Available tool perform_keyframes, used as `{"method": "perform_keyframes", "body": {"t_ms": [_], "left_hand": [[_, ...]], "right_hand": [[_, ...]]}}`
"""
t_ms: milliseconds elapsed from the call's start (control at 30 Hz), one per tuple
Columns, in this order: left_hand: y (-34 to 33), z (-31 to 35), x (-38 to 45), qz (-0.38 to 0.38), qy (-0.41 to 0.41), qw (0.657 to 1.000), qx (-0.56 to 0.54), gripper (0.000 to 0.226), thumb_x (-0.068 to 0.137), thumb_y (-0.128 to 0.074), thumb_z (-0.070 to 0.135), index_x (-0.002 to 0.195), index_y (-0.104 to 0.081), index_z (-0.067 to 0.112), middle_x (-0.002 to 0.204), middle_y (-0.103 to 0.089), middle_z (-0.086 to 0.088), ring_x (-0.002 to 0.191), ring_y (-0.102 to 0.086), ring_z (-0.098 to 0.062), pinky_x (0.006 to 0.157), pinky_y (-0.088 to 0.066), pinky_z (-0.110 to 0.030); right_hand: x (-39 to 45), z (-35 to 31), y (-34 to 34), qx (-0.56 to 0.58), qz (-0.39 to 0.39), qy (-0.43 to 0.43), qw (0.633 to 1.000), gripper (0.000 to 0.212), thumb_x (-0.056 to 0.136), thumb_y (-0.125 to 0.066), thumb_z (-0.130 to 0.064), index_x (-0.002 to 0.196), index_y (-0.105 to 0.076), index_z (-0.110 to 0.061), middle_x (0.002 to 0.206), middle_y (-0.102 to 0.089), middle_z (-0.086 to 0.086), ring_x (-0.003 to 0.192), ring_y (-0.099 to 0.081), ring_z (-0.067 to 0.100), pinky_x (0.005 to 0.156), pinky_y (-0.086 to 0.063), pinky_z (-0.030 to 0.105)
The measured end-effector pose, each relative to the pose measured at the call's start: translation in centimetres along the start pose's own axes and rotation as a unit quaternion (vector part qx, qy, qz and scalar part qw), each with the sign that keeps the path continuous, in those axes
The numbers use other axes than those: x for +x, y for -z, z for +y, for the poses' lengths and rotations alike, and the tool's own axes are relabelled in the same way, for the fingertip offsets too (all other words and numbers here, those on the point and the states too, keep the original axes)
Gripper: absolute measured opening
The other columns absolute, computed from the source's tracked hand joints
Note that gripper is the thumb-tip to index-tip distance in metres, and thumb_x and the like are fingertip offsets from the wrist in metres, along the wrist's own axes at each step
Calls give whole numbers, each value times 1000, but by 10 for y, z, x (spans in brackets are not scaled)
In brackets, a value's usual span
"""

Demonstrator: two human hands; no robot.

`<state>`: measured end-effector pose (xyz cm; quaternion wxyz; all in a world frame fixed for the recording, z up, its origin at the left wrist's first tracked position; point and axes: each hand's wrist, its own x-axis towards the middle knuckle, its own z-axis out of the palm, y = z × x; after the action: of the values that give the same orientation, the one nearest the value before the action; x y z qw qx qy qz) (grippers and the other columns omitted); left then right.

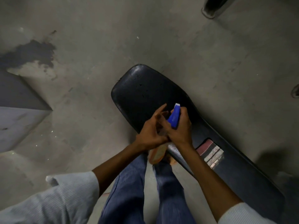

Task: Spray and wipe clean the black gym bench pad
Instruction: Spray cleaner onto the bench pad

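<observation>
The black bench pad (145,89) runs from the middle of the view down to the lower right, with a few drops on its far end and a taped patch (210,152) near my right forearm. My right hand (181,126) is closed around a blue spray bottle (174,116), white nozzle pointing at the pad's far end. My left hand (150,128) presses against the bottle's body from the left, fingers partly spread. Under both hands an orange and pale object (157,153) shows, maybe a cloth or the bottle's lower part; I cannot tell which.
The bench stands on a grey concrete floor with a dark stain (32,52) at the far left. A grey block corner (19,107) juts in from the left. A dark post base (213,7) stands at the top right. My legs in blue jeans (132,188) are beside the pad.
</observation>
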<state>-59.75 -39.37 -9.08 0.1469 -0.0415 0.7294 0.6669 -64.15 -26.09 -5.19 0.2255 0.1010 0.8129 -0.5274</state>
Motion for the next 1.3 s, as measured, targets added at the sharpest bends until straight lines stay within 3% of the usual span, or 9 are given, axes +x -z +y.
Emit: {"method": "perform_keyframes", "body": {"t_ms": [100,233,300,367,533,667,900,1067,1300], "left_hand": [[5,11,2,56,-30,998,12,59,84,-78,5,136,-54,20,114,-68,2,111,-68,5,97,-55,-18],[16,20,3,135,-15,991,13,42,90,-71,-2,116,-63,30,100,-74,18,95,-71,4,86,-55,-16],[25,16,0,171,-1,985,10,37,85,-72,4,110,-68,32,93,-76,16,91,-73,-1,84,-58,-18],[36,2,-6,192,22,981,31,16,84,-71,21,99,-75,20,86,-75,0,83,-74,-17,82,-63,-42],[44,-30,-32,174,91,977,84,32,98,-71,45,86,-72,15,73,-71,-8,68,-70,-30,67,-58,-56],[42,-47,-52,172,200,955,134,37,97,-72,50,76,-70,19,66,-69,-5,62,-68,-24,66,-60,-48],[47,-61,-78,203,275,917,207,35,97,-72,32,66,-58,24,61,-60,5,54,-58,-5,57,-44,-12],[42,-70,-94,51,292,913,281,21,99,-71,37,84,-70,21,75,-70,0,70,-68,-13,73,-58,-31],[29,-64,-94,-67,234,890,387,5,101,-66,30,104,-64,27,83,-61,6,67,-52,-3,71,-37,-15]], "right_hand": [[-4,-7,-9,-15,-33,-7,999,83,67,-102,-33,131,-51,-23,132,-59,0,118,-61,13,89,-56,23],[-7,-2,-7,26,-157,6,987,104,59,-102,-48,147,-49,-29,148,-53,-4,134,-56,7,102,-57,28],[-6,5,0,63,-177,-1,982,82,71,-96,-43,143,-57,-31,144,-62,-4,132,-63,8,101,-60,29],[-1,14,5,88,-109,-14,990,55,87,-89,-27,136,-65,-28,136,-68,-3,126,-67,12,98,-60,31],[17,71,11,-151,19,-44,987,80,94,-83,-29,163,-42,-22,170,-35,7,155,-40,28,120,-46,47],[23,115,10,-276,-40,-93,956,113,90,-85,-40,173,-11,-21,183,0,8,169,-1,34,133,-23,58],[21,130,8,-352,-77,-96,928,117,93,-80,-50,174,-1,-17,182,12,10,169,10,34,134,-18,58],[20,128,7,-370,-76,-97,921,118,93,-80,-48,173,0,-17,182,12,10,169,10,34,133,-21,59],[18,128,11,-388,-74,-86,915,112,95,-79,-34,174,-2,-18,182,9,8,169,7,32,133,-25,59]]}}
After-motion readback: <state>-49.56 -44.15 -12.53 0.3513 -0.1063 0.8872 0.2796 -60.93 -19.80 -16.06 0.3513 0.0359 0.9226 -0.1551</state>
